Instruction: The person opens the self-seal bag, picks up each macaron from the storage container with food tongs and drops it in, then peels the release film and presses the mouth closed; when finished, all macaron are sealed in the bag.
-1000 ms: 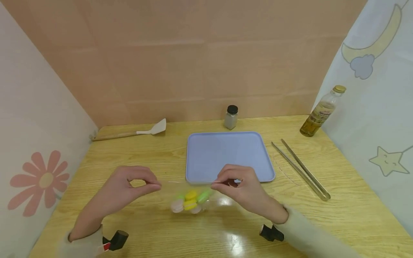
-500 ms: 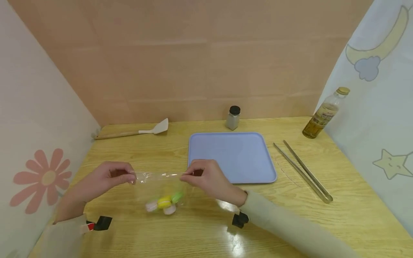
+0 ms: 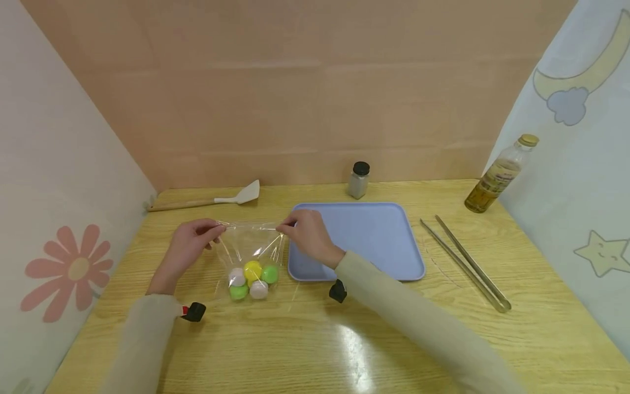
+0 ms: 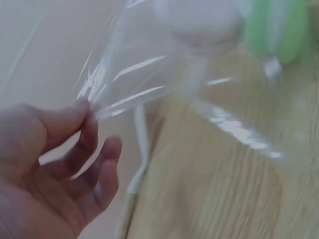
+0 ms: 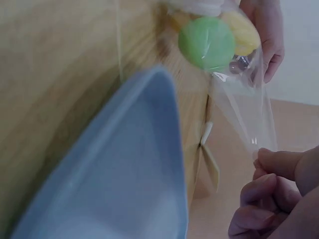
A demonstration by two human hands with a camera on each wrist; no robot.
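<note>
A clear plastic bag (image 3: 251, 243) with several macarons (image 3: 253, 272) in its bottom, in yellow, green and pale pink, is stretched between both hands. My left hand (image 3: 193, 241) pinches its upper left corner between thumb and index finger. The upper right corner is pinched by my right hand (image 3: 310, 235), which is over the left edge of the blue tray (image 3: 359, 241). In the left wrist view the thumb and fingertip meet on the film (image 4: 134, 94), and the other fingers curl loosely. A green macaron (image 5: 207, 44) shows through the plastic in the right wrist view.
Metal tongs (image 3: 472, 268) lie right of the tray. Behind it stands a small black-capped jar (image 3: 359, 180). An oil bottle (image 3: 499, 175) is at the back right, and a white spatula (image 3: 211, 201) lies at the back left. Walls border the table (image 3: 275, 350).
Both hands have moved left, then farther toward the back with the bag. The macarons now show more from the front, gathered at the bottom. The tray and tools have stayed in place.
</note>
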